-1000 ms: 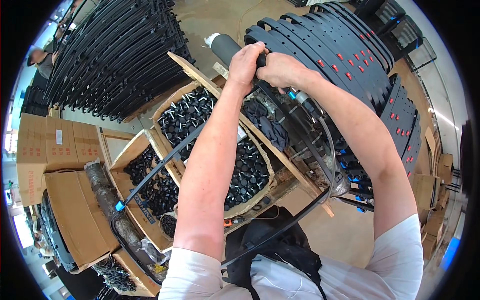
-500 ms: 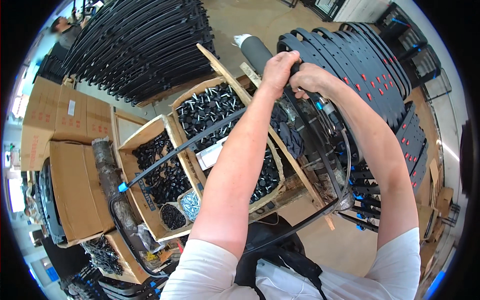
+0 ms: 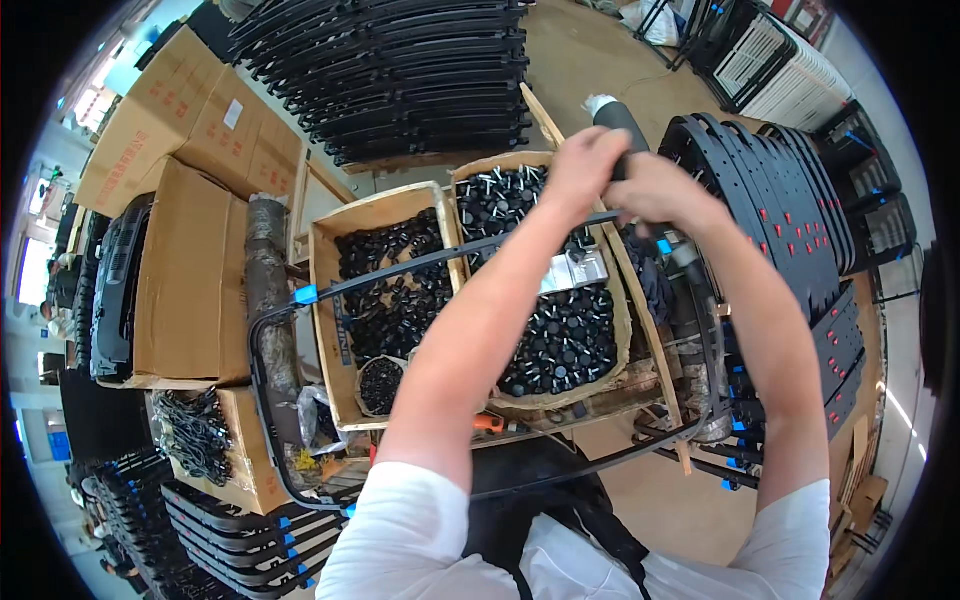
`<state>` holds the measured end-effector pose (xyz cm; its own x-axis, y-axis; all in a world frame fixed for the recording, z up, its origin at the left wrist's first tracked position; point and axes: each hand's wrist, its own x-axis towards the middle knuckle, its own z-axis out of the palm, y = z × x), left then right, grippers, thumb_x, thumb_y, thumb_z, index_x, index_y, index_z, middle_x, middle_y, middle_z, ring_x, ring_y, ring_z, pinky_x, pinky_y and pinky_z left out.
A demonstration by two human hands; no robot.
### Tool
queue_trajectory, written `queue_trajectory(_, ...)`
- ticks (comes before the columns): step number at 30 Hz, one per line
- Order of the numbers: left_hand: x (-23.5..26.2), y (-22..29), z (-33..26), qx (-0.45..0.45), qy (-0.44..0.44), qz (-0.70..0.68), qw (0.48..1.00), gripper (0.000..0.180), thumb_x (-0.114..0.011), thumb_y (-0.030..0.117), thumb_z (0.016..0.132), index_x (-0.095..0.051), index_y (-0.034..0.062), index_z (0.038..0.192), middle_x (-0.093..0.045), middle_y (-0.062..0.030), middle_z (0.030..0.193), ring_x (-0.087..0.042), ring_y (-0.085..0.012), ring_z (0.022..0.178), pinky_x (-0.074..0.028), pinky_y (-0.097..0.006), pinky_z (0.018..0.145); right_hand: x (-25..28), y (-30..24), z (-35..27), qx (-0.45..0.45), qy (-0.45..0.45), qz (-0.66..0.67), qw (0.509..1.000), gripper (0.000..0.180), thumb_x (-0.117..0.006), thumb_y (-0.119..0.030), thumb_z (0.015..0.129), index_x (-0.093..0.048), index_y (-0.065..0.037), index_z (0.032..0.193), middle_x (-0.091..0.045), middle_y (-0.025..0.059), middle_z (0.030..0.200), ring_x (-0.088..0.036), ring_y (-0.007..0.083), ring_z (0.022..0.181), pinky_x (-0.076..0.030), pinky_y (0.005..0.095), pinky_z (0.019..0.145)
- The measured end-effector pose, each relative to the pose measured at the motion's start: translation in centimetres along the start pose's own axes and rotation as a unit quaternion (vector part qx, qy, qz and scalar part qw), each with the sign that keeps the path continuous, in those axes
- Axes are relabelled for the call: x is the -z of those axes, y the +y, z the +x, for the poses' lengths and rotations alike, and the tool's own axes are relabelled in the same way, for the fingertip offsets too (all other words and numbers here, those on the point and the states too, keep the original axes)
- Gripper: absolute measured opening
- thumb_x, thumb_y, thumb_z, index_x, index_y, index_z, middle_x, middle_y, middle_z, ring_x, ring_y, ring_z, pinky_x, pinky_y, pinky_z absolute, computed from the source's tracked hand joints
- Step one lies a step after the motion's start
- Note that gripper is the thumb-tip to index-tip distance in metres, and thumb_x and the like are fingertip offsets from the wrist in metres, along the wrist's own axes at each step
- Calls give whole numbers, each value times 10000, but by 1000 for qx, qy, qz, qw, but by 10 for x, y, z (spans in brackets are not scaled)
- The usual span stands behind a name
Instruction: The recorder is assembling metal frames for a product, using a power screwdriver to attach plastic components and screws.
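Note:
A black tubular frame [image 3: 420, 262] with rounded corners and blue tape spans the wooden boxes in front of me. My left hand [image 3: 588, 172] is closed at the frame's far right corner, around a short black piece [image 3: 622, 166] that is mostly hidden. Pressed close beside it, my right hand [image 3: 655, 188] is curled and slightly blurred; its fingers hide what they grip. Just beyond both hands projects a dark grey padded post [image 3: 618, 118] with a white end. A wrapped post [image 3: 266, 235] lies under the frame's left side.
Wooden boxes [image 3: 448, 225] hold many black-headed bolts [image 3: 560, 335] and small black parts [image 3: 395, 300]. Stacked black frames [image 3: 400, 75] stand behind; black panels with red pieces [image 3: 775, 200] are at right. Cardboard cartons [image 3: 195, 290] are at left. A wooden strip [image 3: 645, 320] runs beside the boxes.
The whole view has shifted, so the boxes and frame appear farther right. Both hands stay together at the frame's far corner, my right hand now blurred by motion.

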<state>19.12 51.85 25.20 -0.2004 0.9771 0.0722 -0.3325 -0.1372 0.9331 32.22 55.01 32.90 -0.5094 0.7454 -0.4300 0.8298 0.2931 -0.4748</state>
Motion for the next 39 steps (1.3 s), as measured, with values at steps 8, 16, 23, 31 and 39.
queue_trajectory(8,164,44,-91,24,118,-16,993,283,-674,324,1002,-714,56,922,-639,2,870,-575,-112,803,-478,-315,726,-109,-154,7,70,-61,-55,994,287,-596,-266,840,-746,-30,775,-733,118,664,-759,271,657,-589,418,665)
queue_trajectory(16,200,37,-102,30,112,-35,993,296,-679,345,1017,-727,57,971,-664,-8,916,-586,-124,852,-484,-322,773,-132,-182,11,43,-58,-92,993,319,-586,-274,832,-762,-36,712,-746,121,667,-768,252,687,-599,404,699)
queue_trajectory(23,201,32,-106,29,96,-33,994,304,-682,364,1037,-723,63,1016,-655,2,959,-588,-117,894,-493,-318,807,-138,-181,11,14,-58,-104,993,371,-604,-315,865,-773,7,791,-740,150,667,-768,277,714,-598,418,743)
queue_trajectory(31,206,31,-108,33,96,-18,995,297,-684,360,1039,-716,65,1057,-652,0,982,-582,-123,944,-480,-322,887,-142,-180,21,-4,-83,-76,994,355,-639,-311,832,-763,17,772,-755,151,719,-774,283,749,-599,421,744)
queue_trajectory(39,204,25,-108,25,81,-36,996,313,-648,347,1056,-729,49,1013,-687,-12,934,-607,-117,876,-502,-309,817,-152,-158,46,25,-79,28,996,208,-715,-170,731,-744,25,798,-740,136,753,-721,236,686,-553,387,646)
